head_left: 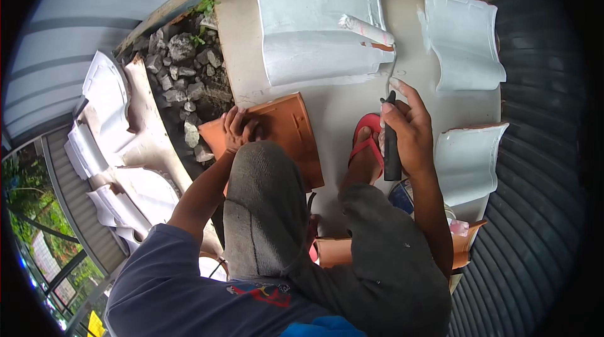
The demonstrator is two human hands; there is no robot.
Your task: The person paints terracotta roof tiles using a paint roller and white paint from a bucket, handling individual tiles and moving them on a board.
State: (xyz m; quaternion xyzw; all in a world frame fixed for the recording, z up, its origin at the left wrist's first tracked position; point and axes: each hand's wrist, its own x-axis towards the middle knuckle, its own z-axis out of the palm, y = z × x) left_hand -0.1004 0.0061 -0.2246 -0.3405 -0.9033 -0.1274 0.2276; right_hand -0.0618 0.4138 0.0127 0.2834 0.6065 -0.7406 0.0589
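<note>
My right hand (pixel 409 126) is closed round the black handle of a paint roller (pixel 391 148). Its thin metal arm runs up to a white roller sleeve, which lies on a white-painted roof tile (pixel 321 54). A small orange patch shows beside the sleeve on that tile. My left hand (pixel 239 129), fingers bent, holds the far edge of an unpainted orange roof tile (pixel 283 126) just left of my foot. My knee hides part of this tile.
Two more white-coated tiles (pixel 465 41) lie at the right, by a dark corrugated wall (pixel 541 148). Grey rubble (pixel 182 47) fills a strip on the left, with further white tiles (pixel 107 95) beyond. A paint container (pixel 401 197) stands partly hidden beside my right knee.
</note>
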